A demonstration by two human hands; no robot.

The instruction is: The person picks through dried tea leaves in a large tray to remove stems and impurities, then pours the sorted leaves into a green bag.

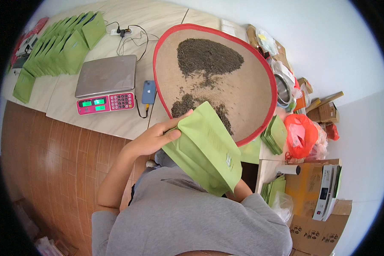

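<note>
My left hand [160,135] grips the upper left edge of a green flat-bottomed pouch [209,151], its thumb on the near side. The pouch is tilted in front of my body, at the near rim of a round tray [251,106] with a red border. My right forearm [242,190] reaches behind the lower end of the pouch, which hides the right hand and its fingers. On the tray lies a large heap of dark, dry loose leaves [207,55] that look like tea. A smaller pile [184,106] sits near the pouch's top.
Left of the tray are a phone [149,91] on a cable and a pink scale [106,77] with lit displays. Filled green pouches [68,49] stand in rows at the far left. To the right are stacked flat pouches [274,135], a red plastic bag [301,136] and cardboard boxes [313,232].
</note>
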